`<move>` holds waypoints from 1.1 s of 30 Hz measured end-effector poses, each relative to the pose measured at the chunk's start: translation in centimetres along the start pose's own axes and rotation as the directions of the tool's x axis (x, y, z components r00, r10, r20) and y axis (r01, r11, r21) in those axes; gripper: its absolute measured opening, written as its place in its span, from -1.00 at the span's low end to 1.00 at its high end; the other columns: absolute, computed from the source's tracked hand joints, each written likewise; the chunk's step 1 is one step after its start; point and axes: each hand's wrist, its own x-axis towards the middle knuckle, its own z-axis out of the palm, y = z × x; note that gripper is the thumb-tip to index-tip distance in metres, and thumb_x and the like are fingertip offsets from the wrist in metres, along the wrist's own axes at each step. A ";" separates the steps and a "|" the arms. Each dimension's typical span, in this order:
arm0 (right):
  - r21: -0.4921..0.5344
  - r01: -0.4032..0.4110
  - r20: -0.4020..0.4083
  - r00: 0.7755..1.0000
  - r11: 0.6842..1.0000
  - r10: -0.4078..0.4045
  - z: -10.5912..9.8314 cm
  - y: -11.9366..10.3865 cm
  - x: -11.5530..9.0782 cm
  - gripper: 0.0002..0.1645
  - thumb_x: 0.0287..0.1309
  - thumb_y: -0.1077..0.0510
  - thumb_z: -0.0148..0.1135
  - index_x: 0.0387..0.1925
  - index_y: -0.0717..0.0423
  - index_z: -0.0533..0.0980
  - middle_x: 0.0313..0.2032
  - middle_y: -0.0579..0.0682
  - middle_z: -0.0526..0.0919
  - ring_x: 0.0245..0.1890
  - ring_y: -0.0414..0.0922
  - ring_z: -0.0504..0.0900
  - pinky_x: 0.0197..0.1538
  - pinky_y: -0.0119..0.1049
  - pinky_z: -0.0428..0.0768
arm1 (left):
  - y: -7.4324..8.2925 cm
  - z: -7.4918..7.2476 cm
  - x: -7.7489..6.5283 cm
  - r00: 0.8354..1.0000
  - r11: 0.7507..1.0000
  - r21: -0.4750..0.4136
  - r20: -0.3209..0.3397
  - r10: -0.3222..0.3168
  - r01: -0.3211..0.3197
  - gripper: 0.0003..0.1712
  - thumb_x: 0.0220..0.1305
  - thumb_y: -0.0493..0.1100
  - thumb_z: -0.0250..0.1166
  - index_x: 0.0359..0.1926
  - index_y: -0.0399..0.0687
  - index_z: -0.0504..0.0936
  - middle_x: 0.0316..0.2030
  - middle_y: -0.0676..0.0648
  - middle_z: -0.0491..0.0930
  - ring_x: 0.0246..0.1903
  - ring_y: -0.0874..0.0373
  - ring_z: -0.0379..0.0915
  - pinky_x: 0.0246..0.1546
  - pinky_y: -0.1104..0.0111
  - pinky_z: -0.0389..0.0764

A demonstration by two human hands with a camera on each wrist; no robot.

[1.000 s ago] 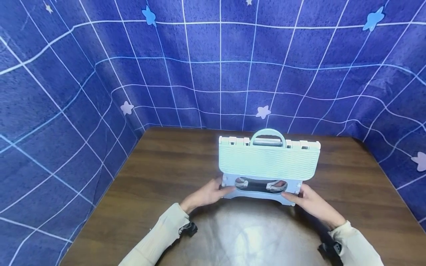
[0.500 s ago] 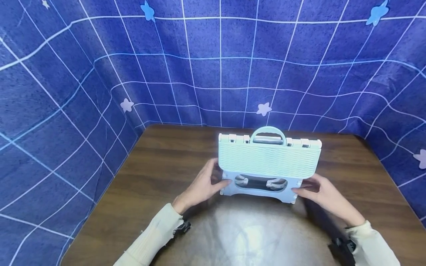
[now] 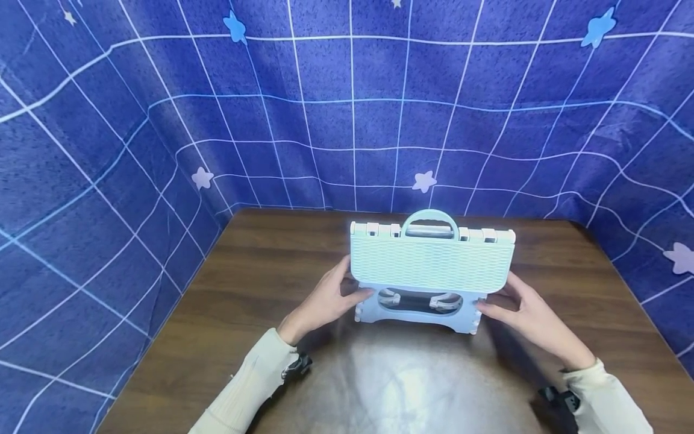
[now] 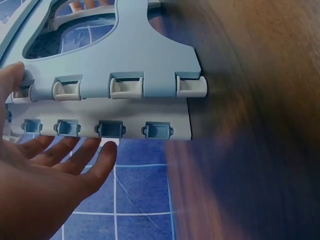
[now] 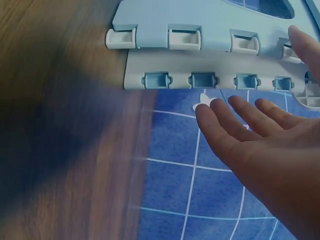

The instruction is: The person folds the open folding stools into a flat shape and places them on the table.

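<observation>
1. Pale blue-green folding stool [image 3: 431, 256] upright on the brown table [image 3: 260, 259], toward the far edge, slightly right of that edge's middle. Arched handle [image 3: 431, 213] uppermost; ribbed half of the top faces the person.
2. Stool lies between the two hands, one at each side.
3. Left hand [image 3: 325, 301]: at the stool's left side, not clenched. Thumb on the front leg panel [image 3: 368, 310]; fingers extended, tips near the rear leg panel [image 4: 179, 120]. Fingertip contact: cannot tell.
4. Right hand [image 3: 537, 325]: at the right side, fingers extended and loose, apart from the rear leg panel. Thumb over the front leg panel near a hinge.
5. Cream sleeves [image 3: 268, 355] on both forearms, coming in from the near edge.
6. Blue cloth [image 3: 374, 72] with white grid lines and stars hangs beyond the far edge.
</observation>
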 end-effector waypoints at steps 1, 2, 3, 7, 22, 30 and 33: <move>-0.021 -0.002 -0.004 1.000 1.000 0.002 0.0 0.0 0.0 -0.32 0.21 0.28 0.37 0.32 0.04 0.34 0.09 -0.09 0.60 0.00 -0.20 0.66 -0.05 -0.38 0.64 | 0.0 0.0 0.0 1.000 1.000 0.003 -0.006 -0.002 0.002 -0.24 0.25 0.03 0.42 0.39 0.27 0.26 0.14 0.17 0.55 0.05 0.25 0.53 0.11 0.23 0.56; -0.033 -0.002 -0.006 1.000 0.999 0.002 0.1 0.1 0.0 -0.33 0.21 0.27 0.37 0.31 0.04 0.35 0.09 -0.09 0.60 0.00 -0.22 0.65 -0.04 -0.39 0.64 | 0.0 0.1 0.0 1.000 1.000 0.006 -0.011 0.000 0.000 -0.25 0.25 0.03 0.42 0.38 0.26 0.26 0.14 0.18 0.55 0.04 0.25 0.53 0.10 0.25 0.57; -0.052 0.000 -0.008 1.000 0.999 0.000 0.1 0.1 0.0 -0.34 0.21 0.26 0.37 0.31 0.06 0.36 0.08 -0.10 0.60 0.01 -0.24 0.64 -0.04 -0.40 0.63 | 0.0 0.1 0.0 1.000 1.000 0.006 -0.014 0.002 -0.002 -0.26 0.25 0.02 0.42 0.37 0.26 0.27 0.13 0.18 0.55 0.04 0.26 0.53 0.10 0.27 0.57; -0.097 -0.013 -0.013 1.000 0.995 0.012 0.1 0.1 -0.1 -0.38 0.22 0.22 0.37 0.28 0.06 0.38 0.07 -0.12 0.61 0.01 -0.29 0.61 -0.03 -0.43 0.61 | -0.1 0.1 0.1 1.000 1.000 0.004 -0.016 0.006 -0.006 -0.28 0.26 0.01 0.42 0.36 0.24 0.29 0.13 0.18 0.56 0.04 0.27 0.54 0.09 0.32 0.57; -0.007 0.016 -0.024 1.000 1.000 -0.016 0.4 0.2 0.0 -0.42 0.25 0.31 0.31 0.27 0.17 0.38 0.07 -0.18 0.60 -0.01 -0.21 0.65 -0.06 -0.38 0.65 | 0.0 0.1 0.0 1.000 1.000 0.023 -0.022 -0.004 0.005 -0.30 0.28 0.08 0.39 0.36 0.21 0.29 0.09 0.14 0.58 0.01 0.19 0.55 0.08 0.28 0.58; -0.026 0.017 -0.044 0.999 1.000 -0.018 0.6 0.4 -0.1 -0.40 0.26 0.30 0.31 0.30 0.18 0.36 0.07 -0.24 0.59 -0.02 -0.24 0.65 -0.07 -0.37 0.66 | 0.3 0.2 0.0 1.000 1.000 -0.013 -0.030 -0.004 0.003 -0.35 0.30 0.10 0.36 0.34 0.22 0.32 0.09 0.15 0.57 0.02 0.16 0.54 0.10 0.20 0.58; -0.041 0.018 -0.057 0.998 0.999 -0.020 0.6 0.5 -0.1 -0.41 0.26 0.30 0.31 0.28 0.17 0.37 0.05 -0.24 0.61 -0.03 -0.23 0.66 -0.07 -0.38 0.66 | -0.3 0.2 0.1 0.999 1.000 -0.018 -0.033 0.013 -0.013 -0.34 0.30 0.12 0.35 0.34 0.26 0.32 0.12 0.18 0.56 0.03 0.19 0.53 0.10 0.12 0.58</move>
